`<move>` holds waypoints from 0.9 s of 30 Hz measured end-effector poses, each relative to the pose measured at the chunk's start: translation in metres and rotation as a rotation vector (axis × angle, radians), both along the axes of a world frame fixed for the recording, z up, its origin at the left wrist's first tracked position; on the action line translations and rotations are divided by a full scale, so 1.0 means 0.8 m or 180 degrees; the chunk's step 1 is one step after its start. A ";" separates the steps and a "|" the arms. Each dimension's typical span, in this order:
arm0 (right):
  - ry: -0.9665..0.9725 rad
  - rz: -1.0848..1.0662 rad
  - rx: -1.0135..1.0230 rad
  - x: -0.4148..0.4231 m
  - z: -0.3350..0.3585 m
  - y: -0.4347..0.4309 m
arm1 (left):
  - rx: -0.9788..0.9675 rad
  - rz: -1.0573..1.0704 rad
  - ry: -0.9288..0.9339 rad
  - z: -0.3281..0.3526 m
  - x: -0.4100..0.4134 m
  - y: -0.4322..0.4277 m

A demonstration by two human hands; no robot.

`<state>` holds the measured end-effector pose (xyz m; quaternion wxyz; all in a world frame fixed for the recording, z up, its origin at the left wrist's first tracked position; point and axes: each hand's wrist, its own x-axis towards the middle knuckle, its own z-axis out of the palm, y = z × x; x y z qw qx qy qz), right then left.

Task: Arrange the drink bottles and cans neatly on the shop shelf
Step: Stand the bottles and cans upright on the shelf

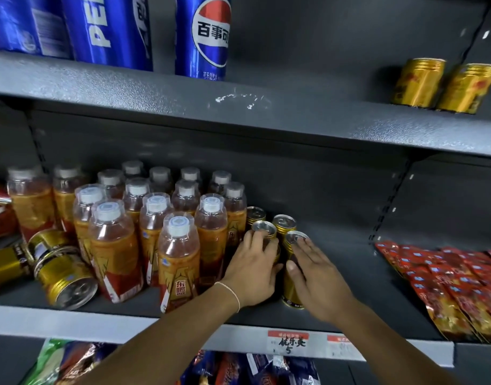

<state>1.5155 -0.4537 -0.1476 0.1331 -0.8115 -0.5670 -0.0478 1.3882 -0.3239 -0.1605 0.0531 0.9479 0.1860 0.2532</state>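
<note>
1. The left hand grips the rear gold can, upright, beside the orange bottles.
2. The right hand clasps the front gold can, upright, on the middle shelf.
3. The tipped cans lie on their sides at the left.

The shelf is matt dark-grey metal with a fine speckled grain. The bottles are clear glossy plastic with matt white caps. The cans are shiny gold metal with silvery tops. A paper tag sits on the front edge; glossy red packets lie at the right edge.
</note>
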 end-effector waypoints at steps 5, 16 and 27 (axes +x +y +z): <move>0.0140 0.0092 0.0118 0.001 0.001 0.001 | 0.0233 0.0070 0.0226 0.000 0.002 0.003; 0.0409 -0.0053 0.0675 -0.001 0.057 0.060 | 0.0145 0.0243 0.0516 0.011 -0.006 -0.011; 0.2128 0.0319 0.0143 -0.030 0.103 0.167 | -0.0039 0.0155 0.0838 0.005 -0.040 -0.024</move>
